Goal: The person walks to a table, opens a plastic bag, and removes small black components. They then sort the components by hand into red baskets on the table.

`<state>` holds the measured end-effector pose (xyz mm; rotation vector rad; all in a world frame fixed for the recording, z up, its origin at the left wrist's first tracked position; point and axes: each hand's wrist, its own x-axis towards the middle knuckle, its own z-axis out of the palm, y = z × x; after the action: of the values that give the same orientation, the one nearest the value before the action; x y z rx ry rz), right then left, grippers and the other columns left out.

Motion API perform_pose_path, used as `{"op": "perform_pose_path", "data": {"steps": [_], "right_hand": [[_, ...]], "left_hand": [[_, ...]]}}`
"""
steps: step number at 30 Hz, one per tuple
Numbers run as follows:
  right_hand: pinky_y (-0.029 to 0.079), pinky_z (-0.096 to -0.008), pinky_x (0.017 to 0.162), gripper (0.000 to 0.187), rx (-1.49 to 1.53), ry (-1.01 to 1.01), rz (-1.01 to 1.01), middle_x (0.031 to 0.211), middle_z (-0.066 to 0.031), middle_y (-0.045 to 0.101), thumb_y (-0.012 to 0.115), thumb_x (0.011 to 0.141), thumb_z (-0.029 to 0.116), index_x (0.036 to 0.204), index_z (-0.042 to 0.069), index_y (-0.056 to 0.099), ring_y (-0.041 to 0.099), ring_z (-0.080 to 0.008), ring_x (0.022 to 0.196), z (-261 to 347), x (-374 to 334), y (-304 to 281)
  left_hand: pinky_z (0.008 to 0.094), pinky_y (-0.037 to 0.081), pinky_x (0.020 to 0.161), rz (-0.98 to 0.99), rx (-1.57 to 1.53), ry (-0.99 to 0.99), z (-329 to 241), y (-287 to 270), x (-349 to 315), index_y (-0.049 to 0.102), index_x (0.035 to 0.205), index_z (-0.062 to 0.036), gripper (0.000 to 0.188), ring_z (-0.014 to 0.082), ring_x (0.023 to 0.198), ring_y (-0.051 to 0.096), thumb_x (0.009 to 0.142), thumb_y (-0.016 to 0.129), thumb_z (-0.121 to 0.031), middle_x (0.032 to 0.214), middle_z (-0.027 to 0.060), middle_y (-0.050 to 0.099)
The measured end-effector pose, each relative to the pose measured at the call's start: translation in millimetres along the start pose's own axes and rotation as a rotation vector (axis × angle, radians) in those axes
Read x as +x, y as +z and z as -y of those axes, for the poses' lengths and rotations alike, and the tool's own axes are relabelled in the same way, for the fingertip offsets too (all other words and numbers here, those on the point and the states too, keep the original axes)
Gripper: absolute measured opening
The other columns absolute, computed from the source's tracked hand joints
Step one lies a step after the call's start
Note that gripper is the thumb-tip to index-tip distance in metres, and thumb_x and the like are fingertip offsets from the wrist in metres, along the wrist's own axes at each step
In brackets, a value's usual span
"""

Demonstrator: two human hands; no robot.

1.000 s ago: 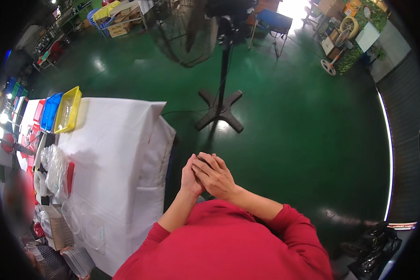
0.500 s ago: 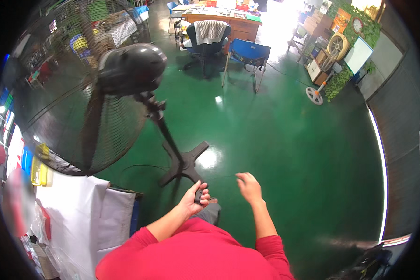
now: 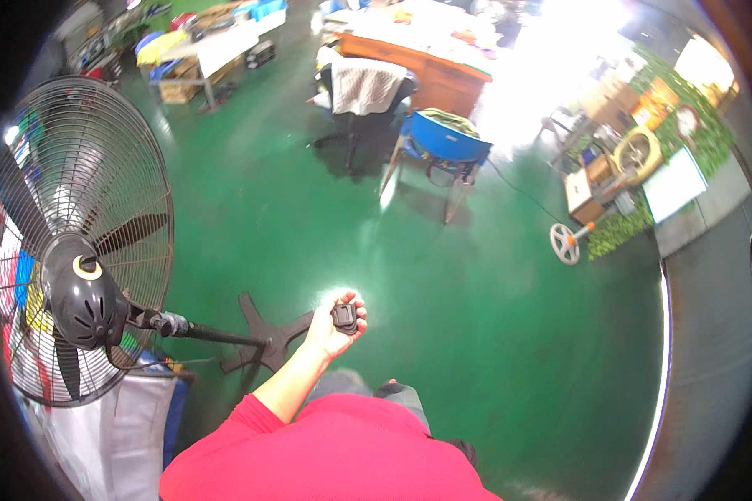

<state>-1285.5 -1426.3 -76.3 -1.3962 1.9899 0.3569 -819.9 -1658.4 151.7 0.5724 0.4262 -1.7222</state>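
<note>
My left hand [image 3: 334, 327] is held out in front of my body, palm up, with its fingers curled round a small black squarish object [image 3: 344, 316]. The object's exact kind does not show. My right hand is out of the picture. To the left of my left hand stands a large black pedestal fan [image 3: 83, 288] with a wire cage, its cross-shaped base [image 3: 267, 344] on the green floor close behind the hand.
A white-covered surface [image 3: 113, 434] lies under the fan at lower left. Ahead are a blue chair [image 3: 449, 138], an office chair [image 3: 368, 88] draped with a towel, and a wooden desk [image 3: 426, 63]. A cable [image 3: 522, 192] crosses the floor near a grey wheel [image 3: 565, 244]. A wall [image 3: 718, 334] runs along the right.
My left hand has turned palm up, showing more of the black object. My right hand has left the picture. The fan now appears farther left as the view has shifted.
</note>
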Motion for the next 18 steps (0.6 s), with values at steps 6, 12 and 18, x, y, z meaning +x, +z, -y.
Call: {"op": "perform_pose_path", "data": {"steps": [6, 12, 18], "right_hand": [[0.047, -0.032, 0.057, 0.017, 0.315, -0.594, -0.29, 0.07, -0.0096, 0.063, 0.058, 0.084, 0.018, 0.089, 0.003, 0.063, 0.059, -0.019, 0.063, 190.3, 263.5, -248.2], [0.044, -0.0246, 0.053, 0.014, 0.468, -0.705, -0.135, 0.071, -0.0037, 0.063, 0.055, 0.085, 0.011, 0.095, 0.005, 0.063, 0.059, -0.0119, 0.066, 484.7, 408.8, -355.3], [0.05, -0.0324, 0.076, 0.022, -0.499, -0.726, 0.41, 0.089, -0.0142, 0.069, 0.061, 0.08, 0.02, 0.097, 0.006, 0.067, 0.066, -0.0215, 0.082, 595.2, 488.9, -317.0]], "left_hand": [[0.0297, 0.044, 0.062, -0.009, -0.144, 0.153, -53.0, 35.8, 68.0, 0.055, 0.108, -0.0057, 0.028, 0.019, 0.079, 0.051, 0.093, 0.045, -0.027, 0.095, 0.0085, 0.054], [0.0292, 0.042, 0.056, 0.01, -0.241, 0.296, -170.8, 51.3, 164.8, 0.057, 0.098, -0.005, 0.022, 0.0188, 0.072, 0.053, 0.09, 0.053, -0.025, 0.09, 0.0088, 0.058], [0.0256, 0.037, 0.051, 0.088, -0.212, 0.473, -343.3, 165.0, 204.1, 0.053, 0.078, -0.0079, 0.026, 0.0152, 0.066, 0.047, 0.092, 0.053, -0.03, 0.084, 0.0076, 0.054]]}}
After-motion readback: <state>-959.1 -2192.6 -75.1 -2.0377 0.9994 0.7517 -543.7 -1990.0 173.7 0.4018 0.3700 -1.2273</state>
